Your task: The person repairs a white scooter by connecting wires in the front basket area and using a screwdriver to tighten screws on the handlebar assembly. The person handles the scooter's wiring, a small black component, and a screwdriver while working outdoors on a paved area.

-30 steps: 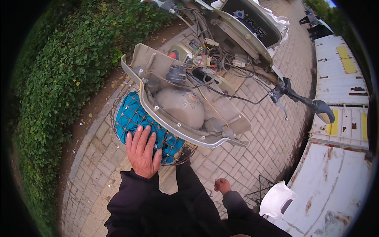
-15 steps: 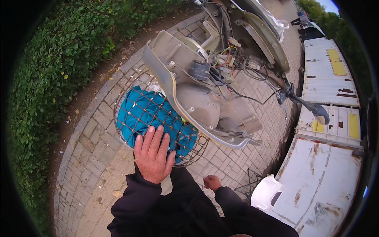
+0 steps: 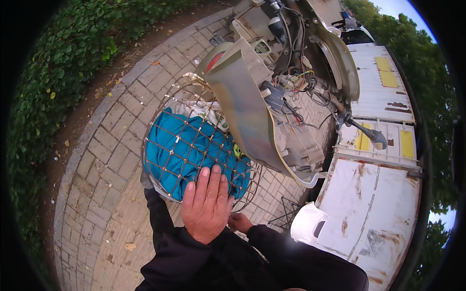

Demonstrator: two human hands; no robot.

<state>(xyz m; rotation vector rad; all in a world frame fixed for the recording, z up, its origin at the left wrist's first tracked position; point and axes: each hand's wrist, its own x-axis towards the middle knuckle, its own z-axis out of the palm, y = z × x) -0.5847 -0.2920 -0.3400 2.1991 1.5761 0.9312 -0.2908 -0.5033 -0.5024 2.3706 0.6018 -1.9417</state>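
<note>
My left hand (image 3: 208, 206) lies flat, fingers together and stretched forward, on the near edge of a rusty wire basket (image 3: 143, 155). Through its mesh top show a bunched teal cloth (image 3: 167, 131) and, at the far side, some white cloth (image 3: 204, 110). My right hand (image 3: 240, 223) is close beside the left wrist, below the basket's near right edge. Its fingers are curled; whether they grip anything is hidden. Just beyond the basket stands an opened scooter front shell (image 3: 247, 111), with loose wires (image 3: 298, 80) and a dark connector block (image 3: 274, 96) exposed inside.
A handlebar grip (image 3: 376, 138) juts out to the right. Rusted white metal boxes (image 3: 369, 203) line the right side, with a white plastic chair (image 3: 303, 218) before them. A hedge (image 3: 58, 72) runs along the left, beyond the brick paving (image 3: 104, 169).
My left hand has shifted right along the basket's near edge. My right hand has come up and left, close to the basket. The view has turned, and the scooter shell now appears farther right.
</note>
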